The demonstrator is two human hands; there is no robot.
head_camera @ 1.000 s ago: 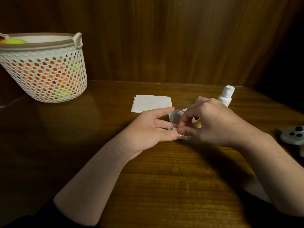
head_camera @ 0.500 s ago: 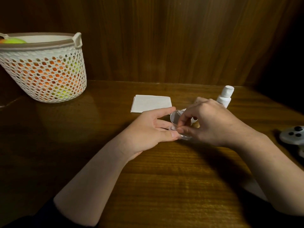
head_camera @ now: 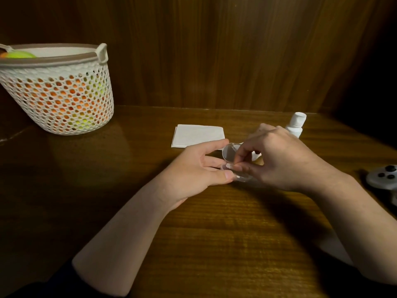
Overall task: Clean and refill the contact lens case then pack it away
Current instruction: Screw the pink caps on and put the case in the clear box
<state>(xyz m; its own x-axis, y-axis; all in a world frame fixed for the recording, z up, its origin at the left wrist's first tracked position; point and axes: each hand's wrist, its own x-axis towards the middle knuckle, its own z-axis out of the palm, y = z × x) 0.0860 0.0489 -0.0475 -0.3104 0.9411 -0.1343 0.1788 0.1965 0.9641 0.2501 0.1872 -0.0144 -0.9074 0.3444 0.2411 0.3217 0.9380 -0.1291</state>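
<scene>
Holding point: the small clear plastic contact lens case (head_camera: 233,166) sits just right of the frame's centre, on the dark brown wooden table (head_camera: 214,233), between both hands.
Case: transparent, its round lid tilted up and open; the lower part is largely hidden by fingers.
Left hand (head_camera: 193,177): comes in from the lower left, thumb and fingertips touching the case's left edge, steadying it; fingers nearly straight and slightly apart.
Right hand (head_camera: 279,162): comes in from the lower right, thumb and forefinger curled together in a pinch over the case's base; whether they pinch the case itself or something tiny inside it cannot be told.
Folded white paper napkin (head_camera: 197,135): lies flat just beyond the left hand, above centre.
Small white plastic bottle (head_camera: 296,124): stands upright behind the right hand, right of centre, cap on.
White perforated plastic basket (head_camera: 58,93): upper left of the frame, with orange and yellow-green contents showing through its holes.
Grey game controller (head_camera: 384,178): at the right edge, partly cut off.
Wood-panelled wall (head_camera: 214,50): fills the top of the frame.
</scene>
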